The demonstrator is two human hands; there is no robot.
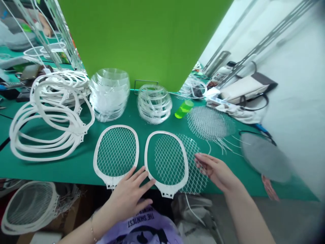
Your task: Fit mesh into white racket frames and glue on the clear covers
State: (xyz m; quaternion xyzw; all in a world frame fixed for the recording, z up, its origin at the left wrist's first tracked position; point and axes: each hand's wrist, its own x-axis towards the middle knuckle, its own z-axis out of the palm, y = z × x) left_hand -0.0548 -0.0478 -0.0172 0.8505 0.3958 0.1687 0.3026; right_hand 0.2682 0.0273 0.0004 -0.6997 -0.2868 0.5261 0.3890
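Observation:
Two white racket-shaped plastic frames lie side by side at the front of the green table. In the left frame (137, 145), a white diamond net fills the opening. Spread fingers of my left hand (130, 189) rest across the lower rims of both frames. Under the right frame (186, 166) lies a loose round net (196, 178), showing through its opening and sticking out to the right, with a white tail hanging over the table edge. My right hand (214, 169) pinches the net's right edge between thumb and fingers.
Stacked white frames (45, 157) lie on the left. Behind are clear plastic ring stacks (109, 98) (154, 105), a green cylinder (184, 109) and piled nets (209, 123). A grey round fan (264, 156) and a bag (250, 88) sit right. A green panel (144, 40) stands behind.

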